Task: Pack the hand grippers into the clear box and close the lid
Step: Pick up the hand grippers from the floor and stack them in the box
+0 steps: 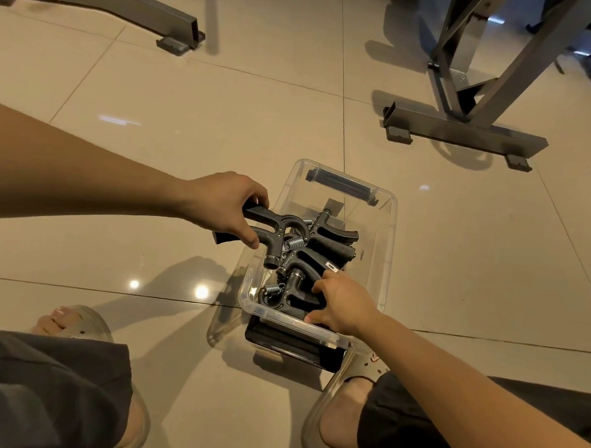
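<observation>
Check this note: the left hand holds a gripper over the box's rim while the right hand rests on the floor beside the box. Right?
Not quite. The right hand is not on the floor: it reaches inside the box and touches the grippers lying there, as the head view shows. The left hand does hold a gripper over the box's rim.

Floor (155,131): glossy beige tiles, thin dark grout lines, bright light spots reflected near the bottom left. Clear box (389,228) sits directly on floor, centre, straddling a grout line. Dark flat item (291,343) on floor at box's near end, partly hidden by box rim. Grey metal frame base (463,133) with rubber feet stands far right; second frame leg (181,29) far left. Two pale sandals (324,427) planted on floor, either side of box's near end.
</observation>
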